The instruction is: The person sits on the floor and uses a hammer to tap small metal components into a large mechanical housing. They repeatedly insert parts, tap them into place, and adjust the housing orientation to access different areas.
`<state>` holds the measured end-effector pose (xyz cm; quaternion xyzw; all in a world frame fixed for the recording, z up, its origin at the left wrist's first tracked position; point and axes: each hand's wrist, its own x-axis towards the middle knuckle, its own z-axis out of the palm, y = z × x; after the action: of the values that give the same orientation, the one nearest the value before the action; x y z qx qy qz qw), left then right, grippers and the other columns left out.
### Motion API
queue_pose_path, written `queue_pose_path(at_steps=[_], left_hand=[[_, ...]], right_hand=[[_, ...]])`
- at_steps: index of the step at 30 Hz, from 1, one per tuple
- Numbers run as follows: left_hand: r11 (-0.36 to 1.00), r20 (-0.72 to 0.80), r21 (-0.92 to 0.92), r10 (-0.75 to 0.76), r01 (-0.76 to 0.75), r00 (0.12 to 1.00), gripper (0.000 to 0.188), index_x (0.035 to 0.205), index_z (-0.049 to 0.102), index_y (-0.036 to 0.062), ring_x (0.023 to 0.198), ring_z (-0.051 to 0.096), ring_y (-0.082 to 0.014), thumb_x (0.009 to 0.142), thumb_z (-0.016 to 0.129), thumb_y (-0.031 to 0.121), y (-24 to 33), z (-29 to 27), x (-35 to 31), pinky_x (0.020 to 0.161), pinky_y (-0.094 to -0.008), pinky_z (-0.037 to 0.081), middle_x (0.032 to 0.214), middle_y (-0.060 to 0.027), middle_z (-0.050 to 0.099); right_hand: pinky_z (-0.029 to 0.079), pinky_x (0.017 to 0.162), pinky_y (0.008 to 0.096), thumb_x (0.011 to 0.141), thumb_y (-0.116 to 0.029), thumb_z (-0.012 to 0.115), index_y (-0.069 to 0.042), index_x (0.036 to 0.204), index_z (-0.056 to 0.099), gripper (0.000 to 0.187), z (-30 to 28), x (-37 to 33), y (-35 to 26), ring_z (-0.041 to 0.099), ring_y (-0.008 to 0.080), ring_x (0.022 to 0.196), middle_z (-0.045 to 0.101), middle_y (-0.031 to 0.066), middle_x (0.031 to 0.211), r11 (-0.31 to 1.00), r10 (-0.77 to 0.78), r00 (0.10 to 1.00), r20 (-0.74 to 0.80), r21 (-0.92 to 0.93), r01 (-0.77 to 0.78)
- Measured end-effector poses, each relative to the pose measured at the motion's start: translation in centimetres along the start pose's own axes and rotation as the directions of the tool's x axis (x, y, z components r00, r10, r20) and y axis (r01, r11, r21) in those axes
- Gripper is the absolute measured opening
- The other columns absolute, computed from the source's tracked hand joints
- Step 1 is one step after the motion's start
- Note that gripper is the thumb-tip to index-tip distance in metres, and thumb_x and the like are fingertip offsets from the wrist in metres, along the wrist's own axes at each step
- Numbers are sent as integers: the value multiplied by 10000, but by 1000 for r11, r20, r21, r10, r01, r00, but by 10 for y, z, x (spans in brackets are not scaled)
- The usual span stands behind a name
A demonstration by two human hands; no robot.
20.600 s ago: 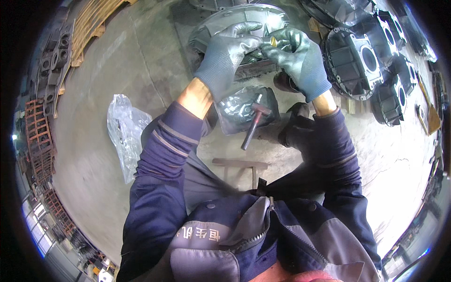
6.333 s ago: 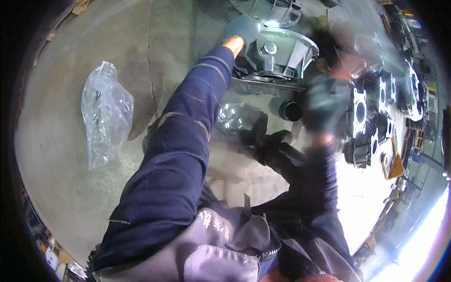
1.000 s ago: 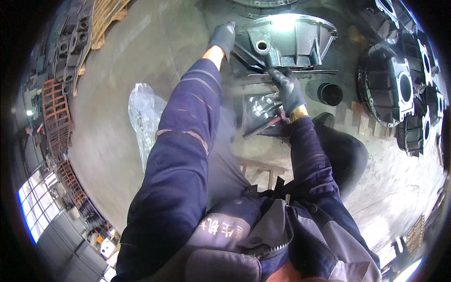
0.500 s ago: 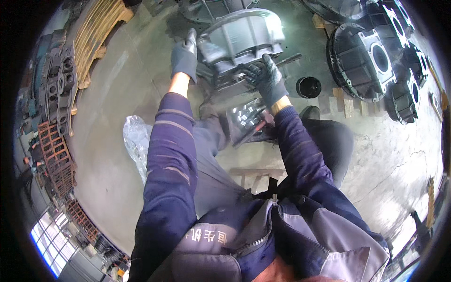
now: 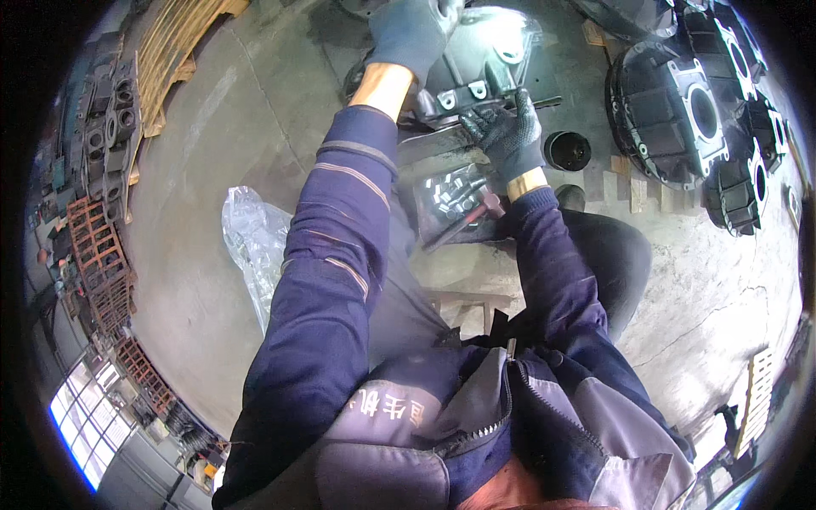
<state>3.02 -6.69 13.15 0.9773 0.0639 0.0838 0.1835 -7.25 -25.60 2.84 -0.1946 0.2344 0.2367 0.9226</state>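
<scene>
A grey cast-metal housing (image 5: 466, 72) with ribs and bolt lugs sits tilted in front of me, partly washed out by bright light. My left hand (image 5: 412, 36), in a dark glove, reaches over its upper left side with the fingers curled there; the fingertips are partly hidden at the picture's top edge. My right hand (image 5: 510, 140), in a dark dotted glove, is at the housing's lower edge, thumb up against it and fingers along its underside. Just below lie shiny metal parts (image 5: 455, 191) in a tray and a hammer (image 5: 466, 223) with a reddish head.
A round black container (image 5: 567, 151) stands right of my right hand. More dark housings (image 5: 667, 115) stand along the right. A clear plastic bag (image 5: 255, 242) lies on the floor at left. Further left are a wooden pallet (image 5: 174, 72) and rusty metal racks (image 5: 98, 255).
The housing has turned, so its lugs and a round hole now show. My left hand has moved up and right from its left side; my right hand has shifted slightly right and down.
</scene>
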Motion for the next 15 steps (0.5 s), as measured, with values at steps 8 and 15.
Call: queue_pose_path(at_steps=[8,15], left_hand=[[994,119,108,-21,8,993,794,965,767,-12,1065,667,-485,1021,322,643,-62,6,-21,949,-543,504,1064,-314,702],[987,-116,60,-139,146,984,636,755,761,26,794,713,-437,975,536,579,-50,23,-27,758,-546,549,827,-257,724]], right_hand=[[485,1040,556,1018,-533,525,-83,1412,527,598,2,-6,10,566,389,1174,521,216,1297,996,49,991,-128,-74,-58],[457,1084,520,1063,-461,492,-13,1468,480,604,-29,-23,12,576,382,1238,553,234,1411,982,92,996,19,-166,-88]])
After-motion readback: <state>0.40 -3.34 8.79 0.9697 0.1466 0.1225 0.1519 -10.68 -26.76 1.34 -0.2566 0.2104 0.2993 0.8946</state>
